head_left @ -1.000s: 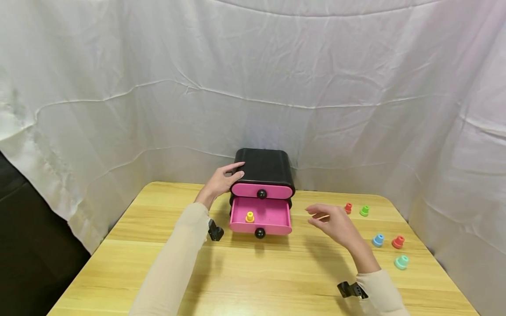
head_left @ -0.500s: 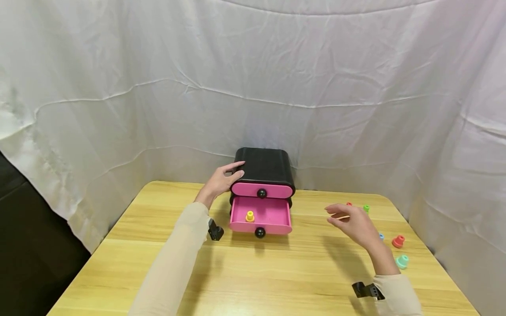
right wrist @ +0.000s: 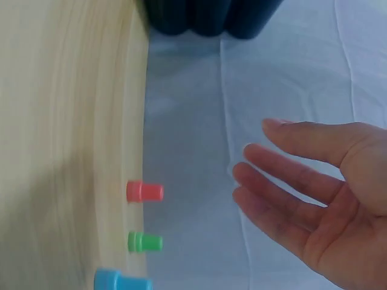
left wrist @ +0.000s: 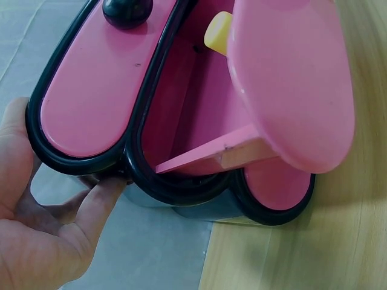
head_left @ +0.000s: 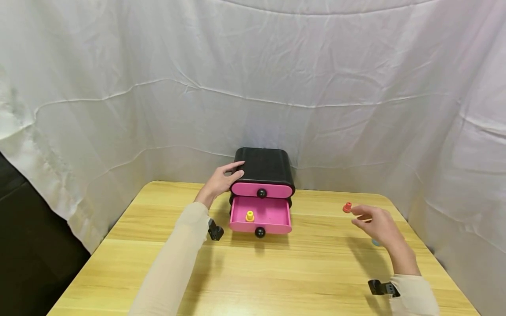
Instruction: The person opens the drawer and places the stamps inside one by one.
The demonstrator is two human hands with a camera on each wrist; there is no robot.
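No text, label, brand, number or sign can be read in any of the views. The black and pink drawer box [head_left: 262, 175] carries no lettering on its fronts or top, the small coloured pegs [right wrist: 144, 192] are plain, and the wooden tabletop [head_left: 276, 272] and the white cloth [head_left: 253, 87] behind it bear no markings.

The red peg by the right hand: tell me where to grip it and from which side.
Pinch the narrow upper neck of the red peg, coming down from above. It stands upright on its wider base on the table, so the neck points up and is free all round. The right hand hovers open just beside it; the green peg stands clear of it.
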